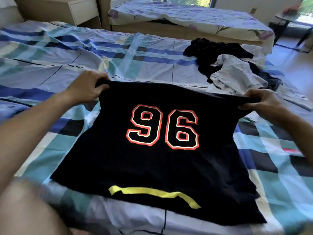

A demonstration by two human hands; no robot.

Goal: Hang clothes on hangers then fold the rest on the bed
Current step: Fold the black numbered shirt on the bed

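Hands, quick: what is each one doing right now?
Left hand: closed, holding the black fabric shirt numbered 96.
Right hand: closed, holding the same shirt.

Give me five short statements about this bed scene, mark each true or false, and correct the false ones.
1. The left hand and the right hand each grip the far edge of the black shirt. True.
2. The number printed on the shirt reads 69. False: it reads 96.
3. A loose pile of clothes lies on the bed, beyond the shirt and to the right. True.
4. The shirt hangs on a hanger. False: no hanger is in view, and the shirt's near part lies on the bed.
5. A yellow strip runs near the shirt's near edge. True.
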